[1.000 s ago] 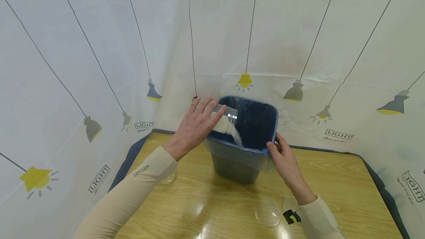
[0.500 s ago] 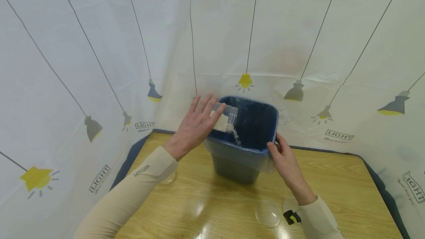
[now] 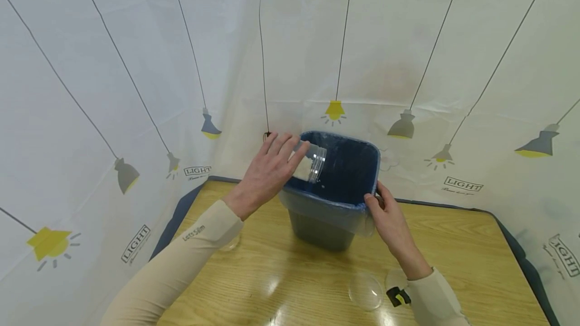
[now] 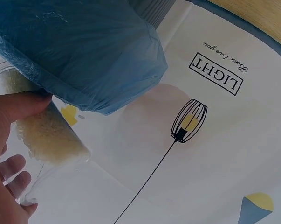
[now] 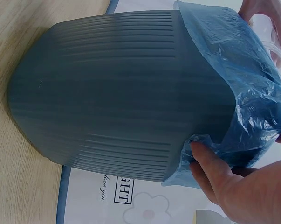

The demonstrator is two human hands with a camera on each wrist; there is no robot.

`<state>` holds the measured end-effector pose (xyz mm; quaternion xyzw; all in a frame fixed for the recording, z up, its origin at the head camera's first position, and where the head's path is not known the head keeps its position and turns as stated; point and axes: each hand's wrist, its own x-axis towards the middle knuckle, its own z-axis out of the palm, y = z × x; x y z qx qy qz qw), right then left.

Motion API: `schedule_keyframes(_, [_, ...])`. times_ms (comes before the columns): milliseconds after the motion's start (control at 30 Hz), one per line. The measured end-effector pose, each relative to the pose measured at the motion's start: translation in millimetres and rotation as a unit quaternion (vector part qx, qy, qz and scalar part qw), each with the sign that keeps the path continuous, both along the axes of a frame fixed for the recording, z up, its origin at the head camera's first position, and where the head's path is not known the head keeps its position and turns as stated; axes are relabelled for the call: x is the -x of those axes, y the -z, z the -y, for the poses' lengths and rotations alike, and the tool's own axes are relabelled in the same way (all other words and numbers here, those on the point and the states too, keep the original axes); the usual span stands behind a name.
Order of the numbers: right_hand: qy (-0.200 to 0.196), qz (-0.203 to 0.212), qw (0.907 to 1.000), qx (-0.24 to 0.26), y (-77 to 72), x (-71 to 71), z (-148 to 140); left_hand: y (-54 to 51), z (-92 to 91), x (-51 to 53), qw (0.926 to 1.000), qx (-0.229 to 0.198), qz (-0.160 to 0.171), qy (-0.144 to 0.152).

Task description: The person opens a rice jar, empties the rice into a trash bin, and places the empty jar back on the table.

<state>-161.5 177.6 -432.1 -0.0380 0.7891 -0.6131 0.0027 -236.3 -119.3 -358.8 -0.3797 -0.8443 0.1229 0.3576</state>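
My left hand holds a clear jar on its side, its mouth over the opening of a dark trash bin. Rice lies along the jar's lower side in the left wrist view, and a few grains fall from the mouth. A blue plastic bag lines the bin and folds over its rim. On the near right corner, my right hand grips the rim through the bag, thumb outside; some of its fingers are hidden. The bin leans slightly.
On the wooden table lie a clear round disc and a black and yellow item beside my right sleeve. Another clear round thing is partly behind my left sleeve. A lamp-printed sheet stands behind the table.
The stream of rice from the jar has thinned to a few grains, and less rice shows in the jar. My left hand has shifted only slightly; the right hand and bin stay put.
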Motion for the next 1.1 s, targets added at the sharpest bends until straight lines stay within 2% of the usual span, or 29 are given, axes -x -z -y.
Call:
schedule_keyframes(433, [0.005, 0.005, 1.0, -0.005, 0.8, 0.4, 0.1, 0.3, -1.9, -1.0, 0.9996, 0.026, 0.008, -0.011])
schedule_keyframes(767, [0.003, 0.006, 1.0, -0.008, 0.5, 0.1, -0.6, -0.1, -3.8, -1.5, 0.9993, 0.031, 0.012, -0.014])
schedule_keyframes(1100, [0.003, 0.003, 0.9999, -0.009, 1.4, 0.2, -0.3, 2.4, -3.1, -0.4, 0.9997, 0.023, -0.011, 0.0])
